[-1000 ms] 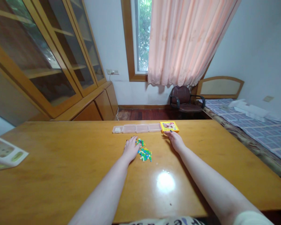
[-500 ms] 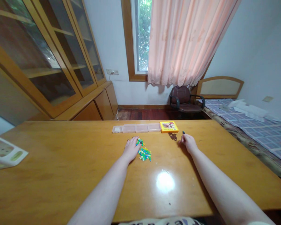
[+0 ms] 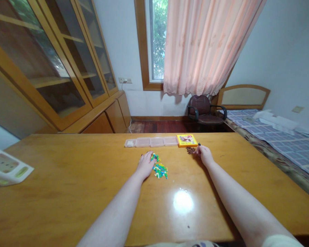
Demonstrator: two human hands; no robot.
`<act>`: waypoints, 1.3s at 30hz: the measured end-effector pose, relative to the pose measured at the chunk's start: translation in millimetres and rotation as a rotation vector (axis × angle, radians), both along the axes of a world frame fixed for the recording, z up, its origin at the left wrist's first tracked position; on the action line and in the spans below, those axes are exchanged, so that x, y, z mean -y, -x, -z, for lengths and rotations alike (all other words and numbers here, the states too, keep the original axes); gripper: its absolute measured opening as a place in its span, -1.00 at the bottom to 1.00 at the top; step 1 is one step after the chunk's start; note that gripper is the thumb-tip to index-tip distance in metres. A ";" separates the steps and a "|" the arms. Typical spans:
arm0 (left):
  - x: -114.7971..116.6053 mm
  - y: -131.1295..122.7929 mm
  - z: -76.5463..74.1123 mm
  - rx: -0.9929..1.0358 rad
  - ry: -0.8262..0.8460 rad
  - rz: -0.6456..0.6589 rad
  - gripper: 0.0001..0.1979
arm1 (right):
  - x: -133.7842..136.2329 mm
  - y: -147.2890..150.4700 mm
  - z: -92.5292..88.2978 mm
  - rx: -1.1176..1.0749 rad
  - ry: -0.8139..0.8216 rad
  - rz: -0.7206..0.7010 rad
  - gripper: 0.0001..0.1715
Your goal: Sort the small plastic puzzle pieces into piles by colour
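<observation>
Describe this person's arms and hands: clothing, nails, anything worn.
Both forearms are bare. The left hand and right hand have dark-painted fingernails. A cream sleeve shows at the right upper arm. No watch or ring is visible.

Both forearms are bare. The left hand [image 3: 145,165] and right hand [image 3: 205,155] have dark-painted nails. A pale cream sleeve [image 3: 280,240] covers the right upper arm. A light garment [image 3: 195,244] with dark markings shows at the chest.
</observation>
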State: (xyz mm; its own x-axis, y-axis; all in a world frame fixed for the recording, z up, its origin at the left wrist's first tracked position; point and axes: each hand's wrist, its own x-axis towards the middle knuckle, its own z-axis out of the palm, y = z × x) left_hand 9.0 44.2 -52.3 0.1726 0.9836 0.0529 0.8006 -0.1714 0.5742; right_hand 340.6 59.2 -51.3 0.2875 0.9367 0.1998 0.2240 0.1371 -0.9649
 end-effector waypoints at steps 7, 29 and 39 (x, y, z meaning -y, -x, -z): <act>2.6 -1.7 -3.5 -0.007 0.010 0.019 -0.52 | 2.1 -8.8 3.6 0.128 -0.001 0.243 -0.53; 5.8 -45.5 -1.2 -0.106 -0.080 0.314 -0.47 | 13.5 95.9 -1.9 -0.071 0.021 -0.273 -0.64; -12.7 -38.6 5.2 0.367 -0.056 0.159 -0.58 | 32.0 78.9 -25.5 0.454 0.029 -0.187 -0.63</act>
State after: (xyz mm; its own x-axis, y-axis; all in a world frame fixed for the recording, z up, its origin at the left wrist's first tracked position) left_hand 47.6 56.9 -57.5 0.2818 0.9400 0.1925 0.5052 -0.3159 0.8031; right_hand 261.7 27.2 -25.8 0.0043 0.9711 0.2387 0.5971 0.1890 -0.7796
